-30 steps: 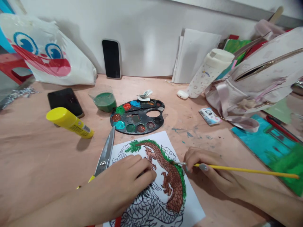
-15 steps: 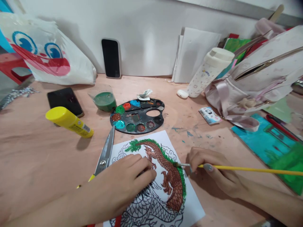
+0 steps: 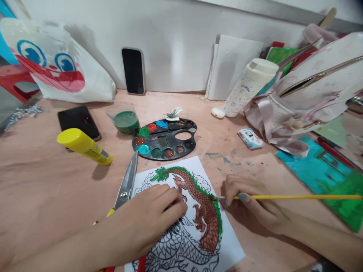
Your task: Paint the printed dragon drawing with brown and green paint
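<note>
A sheet of paper (image 3: 231, 245) with a printed dragon (image 3: 209, 221) lies before me, its body partly painted brown and its spiky edge green. My left hand (image 3: 161, 206) rests on the sheet, fingers lightly bent and holding nothing visible. Pinched in my right hand (image 3: 249, 200) is a paintbrush (image 3: 306, 197) with a yellow handle; its bristles touch the green edge along the dragon's back. Scissors (image 3: 126, 185) lie with their blades at the sheet's left side, handles partly hidden under my left forearm. A black paint palette (image 3: 147, 139) sits just beyond the sheet.
Left of the palette stand a cup of green water (image 3: 126, 121) and a yellow glue stick (image 3: 85, 147), near a dark phone (image 3: 78, 121). Another phone (image 3: 133, 71) leans on the wall. A white bottle (image 3: 249, 87), a backpack (image 3: 317, 90) and a painted canvas (image 3: 326, 177) occupy the right.
The far end of the brush handle has swung slightly up, and my right hand has shifted a little with it. My left hand stays in place on the sheet.
</note>
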A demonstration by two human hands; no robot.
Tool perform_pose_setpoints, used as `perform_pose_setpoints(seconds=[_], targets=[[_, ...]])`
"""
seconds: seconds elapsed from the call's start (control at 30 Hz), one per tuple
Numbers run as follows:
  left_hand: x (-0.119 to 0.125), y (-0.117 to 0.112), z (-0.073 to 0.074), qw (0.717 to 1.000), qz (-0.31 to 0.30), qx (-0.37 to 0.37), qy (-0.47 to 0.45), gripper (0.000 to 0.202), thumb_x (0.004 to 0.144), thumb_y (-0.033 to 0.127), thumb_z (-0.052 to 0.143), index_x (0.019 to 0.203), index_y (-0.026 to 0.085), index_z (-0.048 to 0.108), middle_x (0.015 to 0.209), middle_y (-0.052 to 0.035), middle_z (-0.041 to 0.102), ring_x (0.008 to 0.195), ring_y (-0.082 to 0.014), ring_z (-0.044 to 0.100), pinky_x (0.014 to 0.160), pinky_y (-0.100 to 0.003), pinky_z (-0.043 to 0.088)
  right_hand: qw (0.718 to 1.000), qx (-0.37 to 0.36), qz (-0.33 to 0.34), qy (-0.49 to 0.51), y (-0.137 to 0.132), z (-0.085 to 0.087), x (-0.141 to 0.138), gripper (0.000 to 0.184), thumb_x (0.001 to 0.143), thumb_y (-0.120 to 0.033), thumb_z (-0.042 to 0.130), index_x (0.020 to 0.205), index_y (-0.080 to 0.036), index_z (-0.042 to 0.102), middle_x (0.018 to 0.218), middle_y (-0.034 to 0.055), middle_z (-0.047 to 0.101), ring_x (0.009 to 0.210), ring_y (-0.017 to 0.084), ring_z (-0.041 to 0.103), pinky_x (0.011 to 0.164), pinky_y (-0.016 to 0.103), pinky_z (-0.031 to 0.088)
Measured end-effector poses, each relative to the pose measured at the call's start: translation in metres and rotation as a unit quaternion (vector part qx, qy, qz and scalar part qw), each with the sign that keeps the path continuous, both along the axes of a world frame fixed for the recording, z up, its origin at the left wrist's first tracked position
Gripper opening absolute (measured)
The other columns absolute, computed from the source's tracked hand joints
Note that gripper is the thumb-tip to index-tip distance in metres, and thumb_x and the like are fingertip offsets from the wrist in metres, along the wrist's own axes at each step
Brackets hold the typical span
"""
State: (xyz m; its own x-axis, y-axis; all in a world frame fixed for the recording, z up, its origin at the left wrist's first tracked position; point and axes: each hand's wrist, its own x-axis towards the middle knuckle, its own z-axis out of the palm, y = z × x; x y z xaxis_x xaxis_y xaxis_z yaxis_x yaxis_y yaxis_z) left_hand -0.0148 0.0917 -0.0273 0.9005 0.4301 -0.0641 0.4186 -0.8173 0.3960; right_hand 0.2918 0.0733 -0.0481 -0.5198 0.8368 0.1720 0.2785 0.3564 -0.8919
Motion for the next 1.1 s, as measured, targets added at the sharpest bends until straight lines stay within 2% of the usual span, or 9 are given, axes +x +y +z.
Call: perform_pose_setpoints(seconds=[0.1,0.4,0.5,0.63,1.1], targets=[[0.0,0.0008,0.0005,1.0,0.001,-0.003,-0.001,0.054,0.075,0.0,0.043,0.125,0.021,0.045,0.124,-0.0071,0.055,0.107,-0.0247,0.053,0.094,-0.04,0.048,1.0,-0.016,-0.008,0.007,-0.0007,-0.0027,0.0019,0.046,0.106,-0.048,0.03,0.086,-0.022,0.062,0.073,0.0033,0.057,0.066,0.018,0.053,0.063,0.032,0.041],[0.0003,0.0025,-0.0006,1.0,-0.006,-0.013,-0.013,0.053,0.077,-0.001,0.039,0.125,0.02,0.043,0.122,-0.0084,0.054,0.104,-0.0267,0.051,0.091,-0.043,0.049,1.0,0.014,0.018,0.022,-0.0024,0.0014,0.0031,0.044,0.106,-0.046,0.031,0.084,-0.021,0.061,0.072,0.0037,0.06,0.068,0.017,0.056,0.064,0.032,0.043],[0.0,0.0022,-0.0003,1.0,-0.008,-0.021,-0.003,0.054,0.075,-0.001,0.04,0.125,0.021,0.043,0.124,-0.0078,0.053,0.106,-0.0266,0.051,0.093,-0.043,0.049,1.0,-0.012,0.015,0.004,-0.0014,-0.0008,0.0037,0.045,0.106,-0.045,0.029,0.085,-0.021,0.06,0.075,0.0039,0.058,0.071,0.018,0.056,0.067,0.033,0.042],[-0.0003,0.0022,-0.0008,1.0,-0.009,-0.011,-0.009,0.057,0.073,-0.001,0.041,0.126,0.02,0.042,0.123,-0.0087,0.054,0.105,-0.0271,0.051,0.092,-0.043,0.049,0.999,-0.04,0.001,0.012,-0.0011,-0.0043,0.0047,0.044,0.106,-0.044,0.03,0.085,-0.021,0.061,0.068,0.0011,0.053,0.063,0.017,0.05,0.065,0.033,0.039],[0.0021,0.0021,0.0002,1.0,-0.002,0.001,-0.013,0.052,0.078,0.0,0.038,0.125,0.021,0.043,0.122,-0.0073,0.055,0.104,-0.0253,0.052,0.092,-0.041,0.049,0.999,-0.02,0.012,0.026,-0.0016,-0.0035,0.002,0.045,0.106,-0.044,0.029,0.081,-0.021,0.058,0.07,0.0024,0.055,0.067,0.017,0.053,0.065,0.032,0.04]])
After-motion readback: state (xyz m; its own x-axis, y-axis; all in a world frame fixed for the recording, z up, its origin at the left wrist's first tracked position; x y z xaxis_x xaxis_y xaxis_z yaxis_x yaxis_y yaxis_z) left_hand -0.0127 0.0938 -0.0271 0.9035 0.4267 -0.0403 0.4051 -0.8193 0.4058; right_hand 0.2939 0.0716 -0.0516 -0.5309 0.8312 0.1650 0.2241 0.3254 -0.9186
